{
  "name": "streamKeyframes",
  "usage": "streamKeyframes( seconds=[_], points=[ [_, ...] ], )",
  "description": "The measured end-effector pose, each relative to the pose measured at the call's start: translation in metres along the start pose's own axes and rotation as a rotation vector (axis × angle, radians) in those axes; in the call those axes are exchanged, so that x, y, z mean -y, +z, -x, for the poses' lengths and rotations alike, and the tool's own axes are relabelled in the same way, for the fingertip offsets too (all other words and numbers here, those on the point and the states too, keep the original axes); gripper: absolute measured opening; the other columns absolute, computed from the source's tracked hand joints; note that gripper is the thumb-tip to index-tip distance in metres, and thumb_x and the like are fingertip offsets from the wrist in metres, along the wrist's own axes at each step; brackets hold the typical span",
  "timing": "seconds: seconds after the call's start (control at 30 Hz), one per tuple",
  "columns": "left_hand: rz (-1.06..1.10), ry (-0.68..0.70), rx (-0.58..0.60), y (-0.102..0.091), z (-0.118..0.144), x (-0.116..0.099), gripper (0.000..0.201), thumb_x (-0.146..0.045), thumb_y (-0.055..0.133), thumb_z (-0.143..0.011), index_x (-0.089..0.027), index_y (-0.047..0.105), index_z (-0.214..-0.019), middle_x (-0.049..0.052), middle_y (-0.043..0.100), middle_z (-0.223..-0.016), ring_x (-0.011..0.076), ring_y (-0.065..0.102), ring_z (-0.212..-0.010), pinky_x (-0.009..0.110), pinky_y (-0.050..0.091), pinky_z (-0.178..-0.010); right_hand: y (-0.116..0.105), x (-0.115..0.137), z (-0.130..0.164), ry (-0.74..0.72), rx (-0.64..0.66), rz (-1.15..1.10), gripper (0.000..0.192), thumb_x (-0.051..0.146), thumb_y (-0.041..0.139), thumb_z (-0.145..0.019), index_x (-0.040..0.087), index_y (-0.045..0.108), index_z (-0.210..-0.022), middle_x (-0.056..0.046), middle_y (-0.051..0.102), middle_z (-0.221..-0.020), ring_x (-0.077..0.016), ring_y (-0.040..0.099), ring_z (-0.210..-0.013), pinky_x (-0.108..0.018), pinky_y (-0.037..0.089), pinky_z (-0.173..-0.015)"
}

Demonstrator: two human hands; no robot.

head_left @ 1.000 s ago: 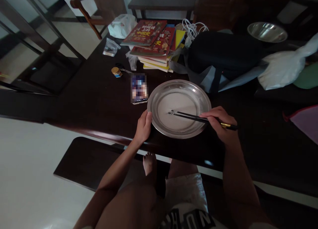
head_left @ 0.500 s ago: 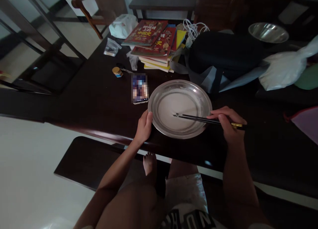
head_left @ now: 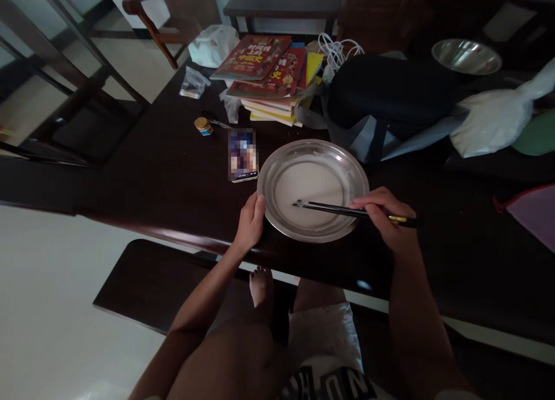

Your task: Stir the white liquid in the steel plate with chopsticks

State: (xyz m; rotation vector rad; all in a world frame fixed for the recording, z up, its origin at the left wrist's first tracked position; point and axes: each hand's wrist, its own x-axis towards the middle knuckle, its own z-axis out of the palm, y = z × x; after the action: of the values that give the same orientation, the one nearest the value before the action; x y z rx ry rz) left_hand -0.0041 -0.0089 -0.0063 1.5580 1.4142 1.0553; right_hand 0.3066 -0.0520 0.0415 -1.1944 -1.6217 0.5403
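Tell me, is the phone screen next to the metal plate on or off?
On. The phone lies flat on the table, its screen lit with colours against the dark wood; the content is blurred.

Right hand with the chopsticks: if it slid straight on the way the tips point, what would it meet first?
The right hand aims the chopsticks leftward across the pale batter in the steel plate. Going on, the tips would probably meet the plate's left rim first, right where the left hand grips it; depth is unclear.

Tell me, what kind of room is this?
Most likely a home dining room: a dark wooden table with a bench, a metal plate that the right hand works with chopsticks, and household clutter such as stacked books.
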Motion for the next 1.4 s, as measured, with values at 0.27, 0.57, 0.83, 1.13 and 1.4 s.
streamKeyframes(
  seconds=[0.27, 0.57, 0.83, 1.13, 1.4],
  points=[
    [-0.01, -0.011, 0.014, -0.0007, 0.0005, -0.0023, 0.072, -0.071, 0.036, -0.103, -0.013, 0.071, -0.13, 0.017, 0.073, -0.135, 0.0311, 0.067, -0.129, 0.046, 0.048, -0.115, -0.0007, -0.0012, 0.0003, 0.007, -0.103, -0.039, 0.019, 0.029, 0.062, -0.1, 0.031, 0.081, -0.099, -0.001, 0.081, -0.082, -0.023, 0.071, -0.08, -0.042, 0.056, -0.074],
    [0.001, -0.013, -0.001, -0.0003, 0.0005, -0.0004, 0.07, -0.071, 0.038, -0.102, -0.015, 0.072, -0.128, 0.016, 0.074, -0.134, 0.0303, 0.067, -0.128, 0.045, 0.048, -0.116, -0.0007, -0.0027, 0.0015, 0.014, -0.109, -0.008, 0.019, 0.03, 0.062, -0.1, 0.031, 0.081, -0.101, -0.001, 0.081, -0.085, -0.0236, 0.072, -0.082, -0.043, 0.057, -0.076],
    [-0.002, -0.006, 0.004, 0.0002, 0.0004, 0.001, 0.066, -0.067, 0.038, -0.104, -0.015, 0.071, -0.128, 0.016, 0.075, -0.132, 0.0295, 0.068, -0.127, 0.046, 0.048, -0.115, -0.0007, -0.002, 0.0005, -0.02, -0.06, 0.022, 0.019, 0.027, 0.063, -0.1, 0.032, 0.081, -0.102, -0.001, 0.082, -0.09, -0.0239, 0.071, -0.087, -0.043, 0.056, -0.078],
    [-0.002, -0.005, 0.008, -0.0002, 0.0003, -0.0014, 0.067, -0.068, 0.038, -0.104, -0.015, 0.071, -0.13, 0.016, 0.074, -0.135, 0.0298, 0.066, -0.131, 0.046, 0.047, -0.117, 0.0, -0.0011, -0.0001, -0.038, 0.0, 0.024, 0.02, 0.023, 0.064, -0.099, 0.032, 0.082, -0.102, -0.001, 0.083, -0.094, -0.0231, 0.071, -0.089, -0.042, 0.057, -0.079],
    [-0.005, -0.01, 0.014, -0.0005, -0.0004, -0.0009, 0.074, -0.073, 0.036, -0.102, -0.013, 0.07, -0.13, 0.018, 0.073, -0.136, 0.031, 0.067, -0.13, 0.048, 0.047, -0.117, 0.0, -0.0036, -0.0001, -0.054, 0.013, -0.008, 0.021, 0.022, 0.064, -0.099, 0.032, 0.082, -0.104, 0.0, 0.083, -0.091, -0.0224, 0.071, -0.087, -0.039, 0.056, -0.078]
  ],
)
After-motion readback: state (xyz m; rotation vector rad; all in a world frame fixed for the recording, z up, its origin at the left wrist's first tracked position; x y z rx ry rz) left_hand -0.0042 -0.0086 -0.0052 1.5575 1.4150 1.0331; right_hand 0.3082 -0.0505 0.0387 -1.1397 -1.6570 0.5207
